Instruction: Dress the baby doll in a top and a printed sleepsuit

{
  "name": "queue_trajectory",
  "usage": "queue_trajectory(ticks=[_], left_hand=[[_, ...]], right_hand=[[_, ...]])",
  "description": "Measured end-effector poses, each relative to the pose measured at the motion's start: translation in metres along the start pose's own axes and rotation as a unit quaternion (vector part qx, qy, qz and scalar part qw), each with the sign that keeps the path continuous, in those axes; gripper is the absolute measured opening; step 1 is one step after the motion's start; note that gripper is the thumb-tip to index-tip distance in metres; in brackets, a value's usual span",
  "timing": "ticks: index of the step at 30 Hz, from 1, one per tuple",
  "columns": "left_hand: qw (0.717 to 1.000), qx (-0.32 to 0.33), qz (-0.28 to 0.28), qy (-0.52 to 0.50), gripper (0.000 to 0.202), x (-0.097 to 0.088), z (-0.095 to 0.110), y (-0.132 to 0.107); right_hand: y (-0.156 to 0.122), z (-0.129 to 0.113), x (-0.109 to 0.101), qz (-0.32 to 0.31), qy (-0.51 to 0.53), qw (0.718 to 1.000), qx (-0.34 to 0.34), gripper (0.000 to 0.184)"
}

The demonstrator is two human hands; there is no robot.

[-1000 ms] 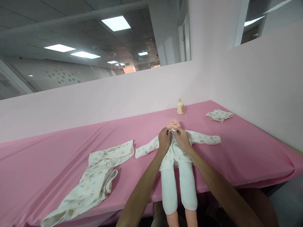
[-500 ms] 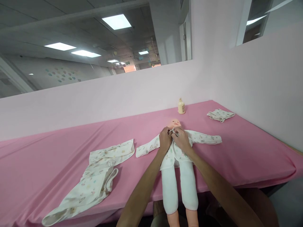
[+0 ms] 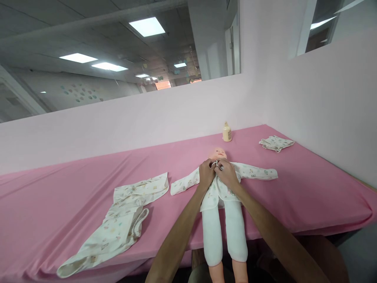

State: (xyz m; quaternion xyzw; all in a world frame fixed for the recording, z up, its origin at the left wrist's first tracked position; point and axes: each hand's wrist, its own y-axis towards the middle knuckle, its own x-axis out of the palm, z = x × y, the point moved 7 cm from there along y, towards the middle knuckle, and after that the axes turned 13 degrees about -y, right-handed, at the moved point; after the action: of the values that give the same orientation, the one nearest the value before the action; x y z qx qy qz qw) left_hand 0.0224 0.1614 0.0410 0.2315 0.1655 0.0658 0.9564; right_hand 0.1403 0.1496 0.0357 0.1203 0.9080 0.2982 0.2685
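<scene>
Flat on its back on a big pink cloth: a doll, with its head toward the wall and its legs toward the near edge. On the doll, a white jacket with little pictures all over. At the neck of the jacket, a thin white string, caught between two hands. Left hand curled in, thumb and finger pinched tight on the string. Right hand curled in too, just beside the left one, pinching the string from the other side. Maybe a bit of the collar in the fingers as well, but too small and too covered up to be sure.

Below the hands, both front sides of the jacket, spread a little apart at the bottom. Sleeves stretched out to each side. Legs white at the top and pinkish lower down, poking out past the near edge of the cloth.

Over on the left, near one sleeve but apart from it, a large piece of white clothing with tiny coloured pictures, bent and wrinkly. Behind the doll's head, close to the wall, a pale yellow bottle, standing up. Near the far right corner, a small folded cloth with little prints. Above the wall, a wide window with bright lights showing in it.
</scene>
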Motion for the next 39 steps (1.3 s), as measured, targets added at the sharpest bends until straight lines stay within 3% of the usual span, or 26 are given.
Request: queue_trajectory(ticks=[5, 9, 13, 20, 28, 35, 39], left_hand=[[0.983, -0.088, -0.041, -0.155, 0.022, -0.001, -0.010, 0.001], [0.954, -0.151, -0.014, -0.258, 0.021, -0.001, -0.020, 0.001], [0.952, -0.156, 0.005, -0.262, 0.024, 0.000, -0.024, 0.003], [0.953, -0.153, -0.002, -0.263, 0.021, 0.002, -0.028, 0.005], [0.957, -0.141, 0.027, -0.250, 0.019, -0.002, -0.027, 0.005], [0.969, -0.132, 0.020, -0.209, 0.017, -0.003, -0.026, 0.005], [0.984, -0.105, 0.029, -0.139, 0.022, -0.015, -0.014, -0.007]], right_hand=[[-0.001, -0.002, 0.002, -0.036, -0.027, 0.999, 0.000, 0.011], [-0.003, -0.006, 0.004, -0.073, -0.039, 0.996, -0.021, 0.015], [-0.003, -0.008, 0.005, -0.091, -0.031, 0.995, -0.016, 0.015], [-0.002, -0.010, 0.002, -0.067, 0.009, 0.998, -0.016, 0.015], [-0.004, -0.006, -0.002, -0.037, -0.068, 0.997, 0.021, 0.029], [-0.004, -0.011, -0.003, -0.029, -0.047, 0.998, -0.017, 0.028], [-0.009, -0.013, -0.012, 0.009, -0.085, 0.996, -0.023, 0.027]])
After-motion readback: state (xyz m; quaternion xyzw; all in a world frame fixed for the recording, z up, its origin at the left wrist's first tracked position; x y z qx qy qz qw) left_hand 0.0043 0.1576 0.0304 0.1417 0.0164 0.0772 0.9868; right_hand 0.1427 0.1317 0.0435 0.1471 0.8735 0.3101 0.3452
